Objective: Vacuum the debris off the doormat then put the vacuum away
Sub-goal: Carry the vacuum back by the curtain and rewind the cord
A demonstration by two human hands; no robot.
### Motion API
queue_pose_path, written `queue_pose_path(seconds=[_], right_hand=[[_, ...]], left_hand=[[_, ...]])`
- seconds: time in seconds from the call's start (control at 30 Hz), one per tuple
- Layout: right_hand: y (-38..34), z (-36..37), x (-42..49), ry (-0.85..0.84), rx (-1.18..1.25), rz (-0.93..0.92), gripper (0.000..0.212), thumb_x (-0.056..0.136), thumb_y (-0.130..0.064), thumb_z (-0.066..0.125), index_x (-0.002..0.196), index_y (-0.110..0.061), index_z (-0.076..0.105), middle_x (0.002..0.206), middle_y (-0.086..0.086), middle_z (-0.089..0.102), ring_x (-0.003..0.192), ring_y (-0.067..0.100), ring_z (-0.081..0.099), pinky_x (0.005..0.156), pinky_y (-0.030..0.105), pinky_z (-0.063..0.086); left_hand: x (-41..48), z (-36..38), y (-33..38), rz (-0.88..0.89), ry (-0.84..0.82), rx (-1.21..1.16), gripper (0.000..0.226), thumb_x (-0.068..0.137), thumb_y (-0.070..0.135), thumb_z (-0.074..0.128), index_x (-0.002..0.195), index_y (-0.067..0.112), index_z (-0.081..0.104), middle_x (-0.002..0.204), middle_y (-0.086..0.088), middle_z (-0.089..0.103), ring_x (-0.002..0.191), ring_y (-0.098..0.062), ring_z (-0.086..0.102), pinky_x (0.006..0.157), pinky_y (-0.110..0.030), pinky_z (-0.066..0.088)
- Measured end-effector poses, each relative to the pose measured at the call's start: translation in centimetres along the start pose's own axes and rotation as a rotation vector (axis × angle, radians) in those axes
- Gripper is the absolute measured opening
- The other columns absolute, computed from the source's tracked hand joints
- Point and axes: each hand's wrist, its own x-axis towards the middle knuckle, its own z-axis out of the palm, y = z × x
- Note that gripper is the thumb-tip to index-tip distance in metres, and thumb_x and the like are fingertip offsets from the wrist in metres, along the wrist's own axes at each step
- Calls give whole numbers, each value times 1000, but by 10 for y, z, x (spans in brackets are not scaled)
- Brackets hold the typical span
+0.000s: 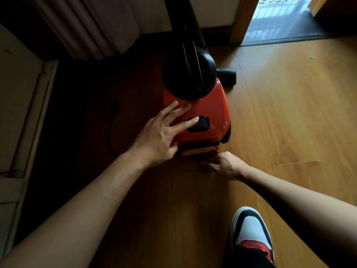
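- Orange-red plastic marks the canister vacuum (208, 105), which sits on the wooden floor (289, 113) just above the centre of the view, with its rear end toward the person.
- The left hand (158, 140) rests flat on the vacuum's top from the 8 o'clock side. Its fingers (178, 111) are straight and spread wide, and the lowest one lies on the black button (201, 124).
- The right hand (224, 167) is low at the vacuum's rear, at 5 o'clock from the body. Its fingers curl under toward the rear edge; I cannot tell whether they hold anything.
- A black cord (113, 128) lies on the dark floor at 9 o'clock from the vacuum.
- The black hose housing (188, 74) rises at 12 o'clock, and the floor nozzle (227, 75) lies at 1 o'clock, touching the floor.
- No doormat shows plainly. A doorway (280, 16) opens at 1 o'clock, well apart from the vacuum.
- A shoe (251, 231) stands at 5 o'clock, near the bottom edge.
- Judged from the pose, this looks like the putting-away part: the button may be the power switch or the cord rewind, so the person is probably shutting down or stowing the cord.
- The next move probably calls for a firm press on that button while the other hand steadies the body or guides the cord, then a grip to lift the vacuum away.
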Motion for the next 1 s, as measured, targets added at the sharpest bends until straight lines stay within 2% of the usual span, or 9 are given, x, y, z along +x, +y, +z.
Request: queue_pose_path(seconds=[0.1,0.2,0.33,0.5,0.6,0.7,0.77,0.83,1.0], right_hand=[[8,-2,-7,52,-245,-134,50,100,-50,50,142,-24,51,132,1,64,113,20,63,95,34,52],[13,8,-15,77,-378,-195,44,99,-53,49,126,-21,61,104,-3,71,91,15,68,77,26,52],[0,33,-28,75,89,-1,31,99,-53,52,93,-24,61,80,-7,62,69,10,60,66,35,50],[-12,40,-44,-150,908,187,38,104,-41,50,110,-5,63,57,-5,38,45,10,32,40,24,25],[-4,32,-47,-151,774,199,39,104,-44,48,96,-9,64,58,-5,40,44,9,34,40,24,28],[14,10,-41,30,302,163,43,102,-46,50,76,-14,63,61,-6,54,42,1,46,43,19,38],[26,-4,-36,142,131,143,47,99,-50,53,73,-12,65,67,-1,65,53,4,57,51,22,46],[31,-15,-32,170,107,152,48,96,-52,56,76,-10,68,73,2,69,63,12,62,59,28,49],[37,-43,-31,177,92,161,54,91,-54,64,64,-7,60,56,-4,50,54,10,46,54,23,37]], left_hand=[[0,0,0,-1,2,-6,88,84,19,70,151,46,20,163,13,3,151,-13,-8,113,-37,8],[0,0,0,-5,-1,-16,87,84,20,69,151,47,20,163,14,3,151,-12,-9,113,-37,8],[0,1,0,0,-2,10,87,85,26,69,151,47,17,164,13,1,151,-13,-9,113,-37,8],[0,4,0,3,42,24,83,86,27,71,151,45,22,164,11,7,152,-16,-3,111,-39,11],[1,5,-2,11,70,11,81,85,26,73,150,43,27,163,9,12,152,-17,1,113,-43,17],[2,7,-3,15,84,-7,81,84,24,74,149,42,30,163,9,15,152,-18,4,114,-45,20],[1,8,-3,14,92,-15,82,83,24,75,149,43,30,163,9,15,152,-18,4,114,-48,25],[1,9,-4,8,89,-22,83,83,24,75,149,44,29,163,11,14,152,-16,3,114,-49,25],[1,9,-4,14,86,-17,83,83,25,75,149,44,29,163,11,14,152,-17,3,115,-49,26]])
